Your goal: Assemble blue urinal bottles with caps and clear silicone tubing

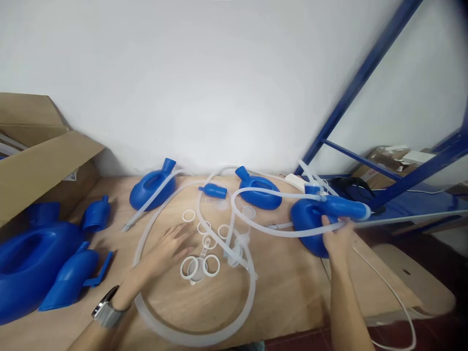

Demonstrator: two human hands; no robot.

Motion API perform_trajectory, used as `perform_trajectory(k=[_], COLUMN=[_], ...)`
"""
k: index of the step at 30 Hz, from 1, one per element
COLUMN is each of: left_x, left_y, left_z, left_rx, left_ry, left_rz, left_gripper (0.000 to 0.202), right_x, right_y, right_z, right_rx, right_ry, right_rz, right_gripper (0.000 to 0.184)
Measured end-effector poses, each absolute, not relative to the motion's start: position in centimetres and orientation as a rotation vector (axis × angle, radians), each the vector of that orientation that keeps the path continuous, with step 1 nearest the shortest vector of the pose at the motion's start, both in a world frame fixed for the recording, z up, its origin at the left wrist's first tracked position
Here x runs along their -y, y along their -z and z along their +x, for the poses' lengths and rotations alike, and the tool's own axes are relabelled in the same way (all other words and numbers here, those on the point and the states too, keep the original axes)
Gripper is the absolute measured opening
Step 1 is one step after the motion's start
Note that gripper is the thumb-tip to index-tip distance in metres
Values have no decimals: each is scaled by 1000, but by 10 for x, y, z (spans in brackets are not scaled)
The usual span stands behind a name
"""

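My left hand (170, 248) is spread low over the wooden table, its fingers apart, just left of several white rings (189, 267) and a clear plastic cap (197, 273). On the right, my right hand (338, 236) grips a blue urinal funnel (341, 207) with a white ring at its wide end. A translucent hose (270, 229) runs from the funnel's narrow end and loops back by that hand. Behind and below the funnel is a blue urinal bottle (305, 222), partly covered by it.
Two more blue bottles (148, 190) (261, 195) and a small blue funnel (215, 190) stand near the wall. A large bottle (32, 263), blue parts (73, 278) and a cardboard box (47, 165) occupy the left. Blue metal framing (358, 83) rises at right.
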State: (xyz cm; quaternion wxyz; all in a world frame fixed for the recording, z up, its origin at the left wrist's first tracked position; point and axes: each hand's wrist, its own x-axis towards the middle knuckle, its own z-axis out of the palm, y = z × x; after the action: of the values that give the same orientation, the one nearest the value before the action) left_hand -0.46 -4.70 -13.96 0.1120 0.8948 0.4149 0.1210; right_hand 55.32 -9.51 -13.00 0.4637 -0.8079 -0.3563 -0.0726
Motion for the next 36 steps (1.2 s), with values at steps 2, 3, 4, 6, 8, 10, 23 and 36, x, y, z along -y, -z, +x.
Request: perform_trajectory(k=[2, 3, 4, 6, 8, 10, 23, 36], left_x=[51, 52, 53, 53, 52, 50, 49, 53], left_y=[153, 161, 168, 181, 189, 192, 208, 205], left_z=[-14, -18, -21, -24, -24, -21, -22, -18], left_rx=[-1254, -1269, -1282, -1298, -1306, -1317, -1250, -1312], left_ry=[-330, -318, -309, -311, -318, -302, -464, -578], left_rz=[2609, 2607, 2608, 2619, 2632, 2640, 2669, 2630], left_gripper=[62, 63, 63, 62, 60, 59, 48, 43], right_x=[93, 95, 100, 116, 135, 149, 164, 63], right_y=[125, 122, 119, 115, 113, 115, 114, 133], right_z=[542, 536, 529, 516, 505, 497, 503, 483], right_rx=[825, 825, 843, 870, 882, 895, 821, 921], right_ry=[125, 116, 121, 155, 203, 235, 278, 138], right_rz=[-1981, -1968, -1951, -1936, -1962, -1996, -2211, -1990], right_gripper=[84, 85, 84, 81, 76, 72, 68, 89])
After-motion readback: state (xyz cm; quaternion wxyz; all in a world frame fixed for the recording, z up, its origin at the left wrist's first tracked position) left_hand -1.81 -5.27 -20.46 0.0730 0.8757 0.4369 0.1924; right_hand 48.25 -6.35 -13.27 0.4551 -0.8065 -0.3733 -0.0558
